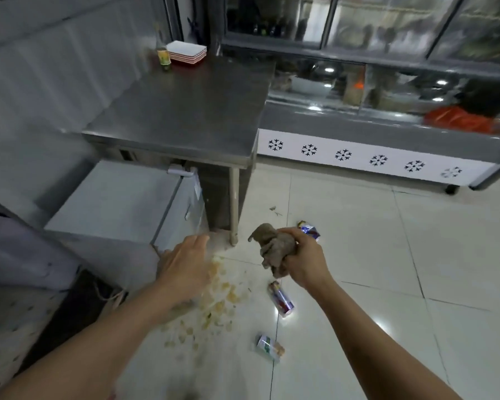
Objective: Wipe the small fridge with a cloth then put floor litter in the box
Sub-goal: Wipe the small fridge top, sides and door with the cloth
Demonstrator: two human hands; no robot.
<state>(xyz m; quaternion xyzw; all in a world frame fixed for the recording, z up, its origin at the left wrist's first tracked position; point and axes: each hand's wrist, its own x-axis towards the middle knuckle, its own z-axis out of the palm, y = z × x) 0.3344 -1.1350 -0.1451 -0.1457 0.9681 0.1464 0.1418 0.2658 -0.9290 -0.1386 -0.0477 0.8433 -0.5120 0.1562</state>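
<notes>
**At the fridge corner: cloth bunched, left hand free**

Lower centre of the frame, my right hand is clenched around the grey-brown cloth, wadded so that no loose end trails onto the floor. My left hand is released, fingers spread flat, near the front corner of the small fridge, which stands at mid-left under the steel counter.

Litter lies below and right of my hands: a yellowish spill of crumbs, a blue can, a green-and-white can and a foil wrapper. No box is in view.

Obstruction: the counter leg stands beside the fridge front. The crumb spill lies directly before it, where I judge a foot could spread it.
</notes>
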